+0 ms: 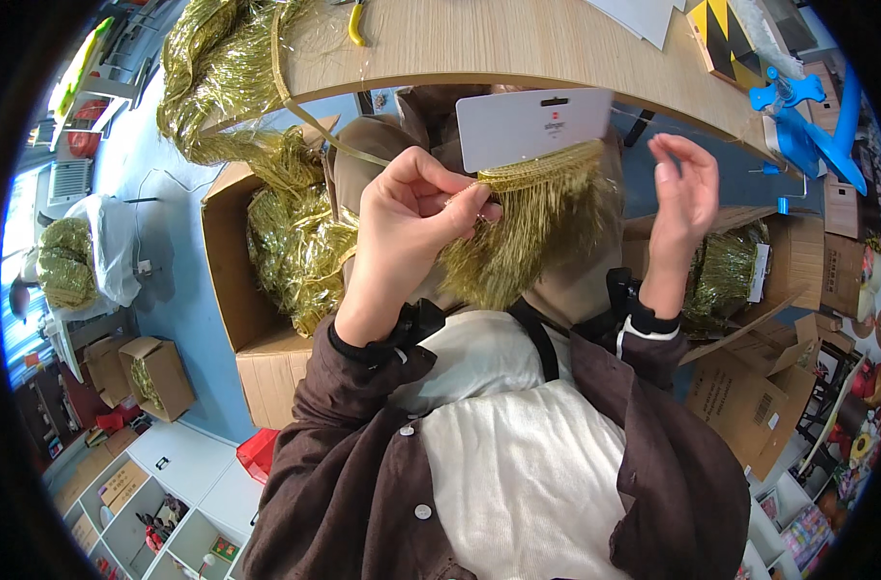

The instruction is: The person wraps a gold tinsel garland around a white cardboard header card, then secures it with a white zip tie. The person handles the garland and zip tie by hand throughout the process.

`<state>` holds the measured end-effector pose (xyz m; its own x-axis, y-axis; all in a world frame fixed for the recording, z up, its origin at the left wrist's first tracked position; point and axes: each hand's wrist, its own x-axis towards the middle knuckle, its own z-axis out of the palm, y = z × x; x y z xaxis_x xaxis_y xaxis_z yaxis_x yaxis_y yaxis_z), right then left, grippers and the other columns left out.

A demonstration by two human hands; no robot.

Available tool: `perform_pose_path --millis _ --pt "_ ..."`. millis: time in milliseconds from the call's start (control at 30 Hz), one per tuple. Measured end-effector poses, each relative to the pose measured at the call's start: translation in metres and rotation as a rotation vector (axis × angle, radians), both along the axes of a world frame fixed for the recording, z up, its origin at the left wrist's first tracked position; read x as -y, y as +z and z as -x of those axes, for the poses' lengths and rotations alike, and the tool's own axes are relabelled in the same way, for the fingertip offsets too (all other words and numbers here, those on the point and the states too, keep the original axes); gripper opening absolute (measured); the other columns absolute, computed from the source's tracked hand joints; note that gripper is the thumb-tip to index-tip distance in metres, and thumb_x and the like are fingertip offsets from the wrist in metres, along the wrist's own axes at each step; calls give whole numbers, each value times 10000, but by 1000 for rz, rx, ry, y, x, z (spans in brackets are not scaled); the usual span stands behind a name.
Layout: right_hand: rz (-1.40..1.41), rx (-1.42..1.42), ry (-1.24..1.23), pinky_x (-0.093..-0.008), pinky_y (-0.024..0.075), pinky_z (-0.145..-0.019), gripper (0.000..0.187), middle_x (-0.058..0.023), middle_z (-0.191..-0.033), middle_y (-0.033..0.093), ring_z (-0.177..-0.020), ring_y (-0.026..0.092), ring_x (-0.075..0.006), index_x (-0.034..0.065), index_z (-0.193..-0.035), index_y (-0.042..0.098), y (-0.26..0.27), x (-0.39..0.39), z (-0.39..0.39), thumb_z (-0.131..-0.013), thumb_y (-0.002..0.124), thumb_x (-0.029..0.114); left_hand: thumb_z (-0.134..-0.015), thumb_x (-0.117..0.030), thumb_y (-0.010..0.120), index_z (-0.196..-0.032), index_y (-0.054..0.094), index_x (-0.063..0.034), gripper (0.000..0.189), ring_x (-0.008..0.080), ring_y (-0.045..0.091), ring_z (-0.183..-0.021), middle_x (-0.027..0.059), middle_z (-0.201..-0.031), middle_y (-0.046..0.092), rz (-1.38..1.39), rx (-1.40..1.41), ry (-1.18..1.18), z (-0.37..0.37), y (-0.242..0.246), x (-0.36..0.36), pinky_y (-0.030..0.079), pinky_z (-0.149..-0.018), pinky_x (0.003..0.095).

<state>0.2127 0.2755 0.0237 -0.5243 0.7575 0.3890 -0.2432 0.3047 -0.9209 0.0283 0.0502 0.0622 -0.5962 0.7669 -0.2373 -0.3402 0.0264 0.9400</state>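
Between thumb and fingers, my left hand (426,203) pinches the end of a gold tinsel fringe (527,217) by its braided top band. That band is wrapped around the lower part of a white card (531,130) with a slot and small print, and the strands hang over my lap. From near my left hand a gold braid strip (324,134) runs up to the table. My right hand (683,185) is raised to the right of the card, apart from it, fingers spread and holding nothing.
A wooden table (484,43) crosses the top, with heaped gold fringe (223,72) and a yellow-handled tool (356,25). Cardboard boxes at left (226,239) and right (799,254) hold gold fringe. A blue clamp-like device (799,130) sits at the table's right edge.
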Motion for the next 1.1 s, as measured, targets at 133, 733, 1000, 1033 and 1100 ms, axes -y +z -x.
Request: perform_pose_path --millis 133,733,1000,1033,1100 --pt "-614 277 29 -377 519 -950 293 -77 -1091 706 -1049 651 -255 67 -1055 726 34 34 12 -779 766 -24 -953 26 722 -927 574 -9 155 140 756 -891 101 -972 746 -23 -19 -3 -6 2 -4 609 -754 229" --pt "-658 337 133 -365 550 -724 252 -41 -936 674 -811 642 -247 90 -981 744 37 70 47 -762 765 -34 -934 24 743 -942 570 15 173 107 719 -848 57 -927 691 -43 -86 -32 -11 2 -3 615 -766 243" --pt "-368 379 248 -302 530 -612 256 -47 -980 674 -703 654 -158 60 -1043 725 42 78 42 -814 728 -56 -942 -11 754 -943 579 7 176 97 711 -833 49 -923 693 -57 -30 -47 -8 -1 -2 613 -766 240" --pt "-379 372 246 -299 531 -611 259 -48 -982 672 -700 653 -155 58 -1045 724 42 77 41 -813 726 -57 -944 -19 755 -945 581 6 176 96 709 -834 48 -922 693 -59 -37 -51 -8 0 -2 613 -766 240" --pt "-390 381 254 -293 533 -610 264 -51 -987 669 -693 650 -150 56 -1049 720 42 77 41 -812 723 -61 -949 -30 754 -950 584 6 174 95 707 -843 46 -926 694 -49 -15 -60 -9 0 -2 612 -770 241"
